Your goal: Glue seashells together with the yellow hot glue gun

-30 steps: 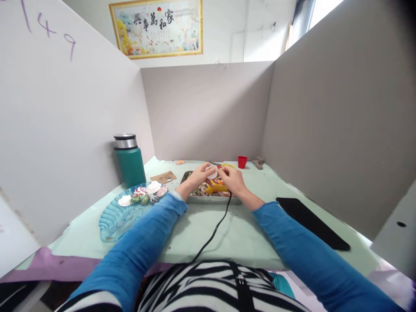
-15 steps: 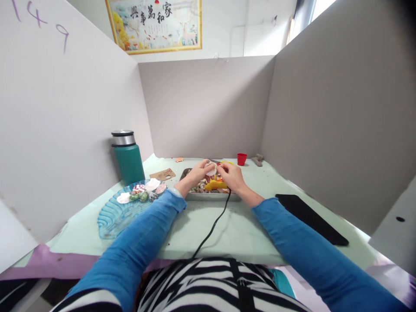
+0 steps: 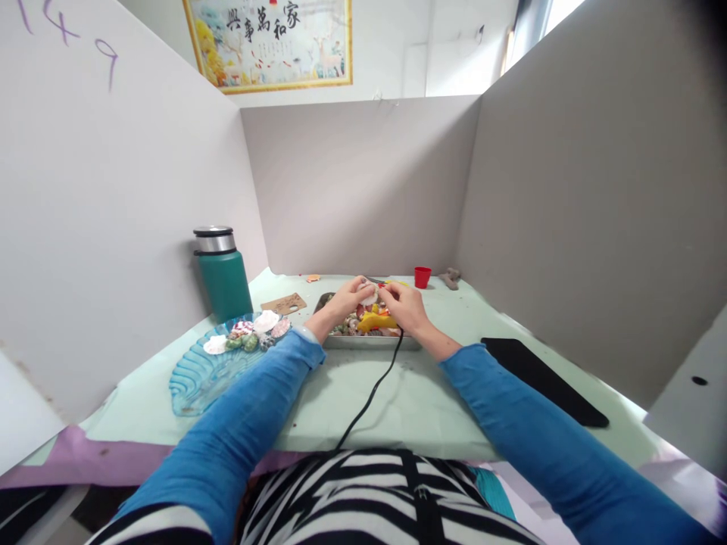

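Above the metal tray (image 3: 363,344), my left hand (image 3: 344,300) is closed around a white shell (image 3: 369,295). My right hand (image 3: 405,306) is beside it with thumb and fingers pinched together at the shell's right edge. What that pinch holds is too small to make out; a bit of red shows there. Below both hands, a yellow tool (image 3: 377,322), looking like a glue gun, lies over the small shells (image 3: 347,327) in the tray. Its black cord (image 3: 372,396) runs toward my body.
On the left, a blue scalloped glass plate (image 3: 196,382) carries several shells (image 3: 250,333). Behind it stands a green bottle (image 3: 224,280), near a brown card (image 3: 285,304). A red cup (image 3: 422,278) and grey lumps (image 3: 450,278) sit far right; a black flat pad (image 3: 542,382) lies nearer.
Both hands stay almost in place above the tray, the shell still in the left. Only slight finger movement shows around it.
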The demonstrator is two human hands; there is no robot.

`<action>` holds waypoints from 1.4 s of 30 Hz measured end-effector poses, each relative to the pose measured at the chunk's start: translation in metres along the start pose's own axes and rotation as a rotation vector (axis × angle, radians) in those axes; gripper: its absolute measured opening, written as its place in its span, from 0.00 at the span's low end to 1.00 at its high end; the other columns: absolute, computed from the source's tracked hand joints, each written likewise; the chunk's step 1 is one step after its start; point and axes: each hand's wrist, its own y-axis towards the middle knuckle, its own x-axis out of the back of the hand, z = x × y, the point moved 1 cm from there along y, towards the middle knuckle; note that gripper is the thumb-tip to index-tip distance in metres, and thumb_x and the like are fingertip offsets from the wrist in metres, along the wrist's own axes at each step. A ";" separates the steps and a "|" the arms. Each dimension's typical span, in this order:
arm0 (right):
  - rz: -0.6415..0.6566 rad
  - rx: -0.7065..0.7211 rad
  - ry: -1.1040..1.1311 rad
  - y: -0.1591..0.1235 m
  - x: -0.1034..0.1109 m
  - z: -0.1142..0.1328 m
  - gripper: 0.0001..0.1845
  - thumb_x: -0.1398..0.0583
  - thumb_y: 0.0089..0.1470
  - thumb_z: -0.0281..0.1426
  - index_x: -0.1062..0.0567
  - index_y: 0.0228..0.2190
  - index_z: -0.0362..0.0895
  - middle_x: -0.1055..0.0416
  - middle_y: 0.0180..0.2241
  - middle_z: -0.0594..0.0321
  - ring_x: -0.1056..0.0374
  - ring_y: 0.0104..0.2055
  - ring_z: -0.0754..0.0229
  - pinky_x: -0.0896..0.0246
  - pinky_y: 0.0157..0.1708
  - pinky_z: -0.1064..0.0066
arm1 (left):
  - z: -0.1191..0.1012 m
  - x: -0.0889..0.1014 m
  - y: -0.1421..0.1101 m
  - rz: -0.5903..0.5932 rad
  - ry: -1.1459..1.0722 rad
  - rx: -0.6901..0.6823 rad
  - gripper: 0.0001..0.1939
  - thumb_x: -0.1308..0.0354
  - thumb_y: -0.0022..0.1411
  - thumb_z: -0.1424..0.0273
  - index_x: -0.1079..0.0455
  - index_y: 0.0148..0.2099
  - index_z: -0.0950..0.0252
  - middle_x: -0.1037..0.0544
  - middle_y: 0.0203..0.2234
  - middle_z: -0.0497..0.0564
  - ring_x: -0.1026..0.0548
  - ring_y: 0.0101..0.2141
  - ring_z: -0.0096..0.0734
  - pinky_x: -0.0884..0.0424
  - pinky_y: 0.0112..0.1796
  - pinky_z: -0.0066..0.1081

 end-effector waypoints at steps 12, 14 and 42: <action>-0.003 -0.003 0.004 0.001 -0.002 -0.003 0.12 0.45 0.52 0.36 0.30 0.21 0.44 0.32 0.21 0.66 0.39 0.26 0.63 0.48 0.29 0.71 | -0.003 -0.002 -0.002 0.000 -0.004 -0.007 0.17 0.41 0.58 0.57 0.39 0.34 0.65 0.30 0.20 0.45 0.33 0.18 0.20 0.40 0.17 0.19; 0.002 0.000 0.003 0.001 -0.002 -0.003 0.12 0.45 0.52 0.36 0.29 0.22 0.44 0.32 0.20 0.66 0.38 0.26 0.63 0.48 0.29 0.71 | -0.002 -0.002 -0.002 0.001 0.001 -0.004 0.16 0.41 0.58 0.58 0.39 0.34 0.65 0.30 0.20 0.45 0.33 0.18 0.20 0.41 0.17 0.19; 0.049 0.046 -0.114 0.001 -0.002 -0.002 0.14 0.46 0.53 0.35 0.31 0.20 0.44 0.31 0.21 0.65 0.40 0.26 0.62 0.52 0.27 0.71 | 0.000 -0.002 0.001 -0.057 0.033 0.016 0.16 0.40 0.58 0.59 0.39 0.32 0.65 0.32 0.18 0.42 0.33 0.16 0.18 0.40 0.17 0.19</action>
